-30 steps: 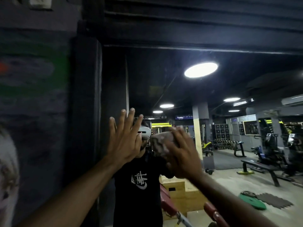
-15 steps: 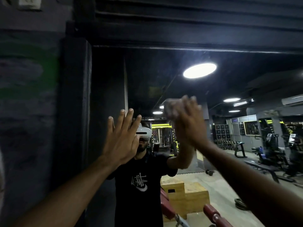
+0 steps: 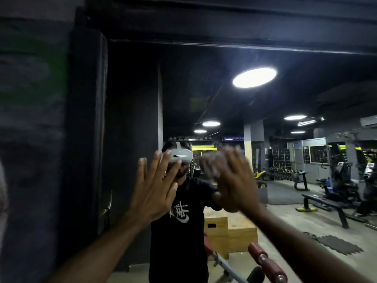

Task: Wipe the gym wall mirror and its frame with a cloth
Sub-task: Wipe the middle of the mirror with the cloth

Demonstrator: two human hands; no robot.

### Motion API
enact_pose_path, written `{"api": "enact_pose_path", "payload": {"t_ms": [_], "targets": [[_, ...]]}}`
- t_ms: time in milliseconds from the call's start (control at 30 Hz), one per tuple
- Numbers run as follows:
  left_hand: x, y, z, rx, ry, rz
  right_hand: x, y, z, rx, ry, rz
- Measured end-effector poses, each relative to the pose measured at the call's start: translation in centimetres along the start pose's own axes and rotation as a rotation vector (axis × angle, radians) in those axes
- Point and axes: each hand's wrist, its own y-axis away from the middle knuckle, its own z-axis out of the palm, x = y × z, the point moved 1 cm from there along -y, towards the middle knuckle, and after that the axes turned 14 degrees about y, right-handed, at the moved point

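The pale cloth is seen only as a smear on the mirror, at the fingertips of the right hand. That hand is so blurred that it cannot be told whether the cloth is gripped or merely pressed flat. Just beside it, the left hand is laid against the glass with fingers straight and spread, partly covering the reflected headset, while the dark frame beyond it is lost in shadow.
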Motion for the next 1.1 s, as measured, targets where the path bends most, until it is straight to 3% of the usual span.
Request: {"api": "enact_pose_path", "payload": {"t_ms": [100,233,300,367,433,467,500,633,700,767,867,967,1033,1100], "targets": [[1.1,-4.5,-1.2,0.03,-0.008,-0.014,4.7,-8.3,-1.8,0.023,-0.002,0.285],[3.5,-10.7,-2.7,0.063,0.028,-0.08,5.0,-8.7,-1.6,0.051,-0.026,0.339],[4.8,-12.3,-2.6,0.05,0.052,-0.096,3.3,-4.4,-0.6,0.075,-0.01,0.254],[5.9,-12.5,-1.9,0.03,0.049,-0.09,3.3,0.3,-0.1,0.03,0.021,0.014],[6.4,-12.0,-1.2,0.034,0.059,-0.097,6.1,1.0,-0.5,-0.007,0.061,-0.227],[6.4,-11.9,-0.9,0.044,0.066,-0.102,7.9,-0.4,-0.8,-0.008,0.062,-0.248],[6.3,-12.0,-0.7,0.049,0.064,-0.1,9.8,-2.5,-1.1,0.023,0.055,-0.177],[6.0,-12.6,-0.4,0.093,0.078,-0.107,16.5,-12.3,-3.0,0.047,0.005,0.512],[6.2,-13.6,-0.5,0.104,0.08,-0.095,15.7,-13.9,-3.3,0.062,-0.037,0.625],[6.7,-14.9,-0.8,0.108,0.073,-0.085,11.7,-11.5,-2.5,0.089,-0.054,0.487],[7.6,-15.3,-0.3,0.134,0.086,-0.123,7.2,-2.2,-0.9,0.032,-0.039,0.064],[8.7,-13.7,1.4,0.139,0.084,-0.118,10.3,3.5,-0.9,-0.016,0.014,-0.3],[9.1,-13.2,2.3,0.153,0.087,-0.123,14.0,1.1,-1.6,0.01,0.039,-0.338],[9.2,-13.6,2.4,0.182,0.069,-0.133,17.8,-4.7,-2.4,0.111,0.022,-0.058]]}}
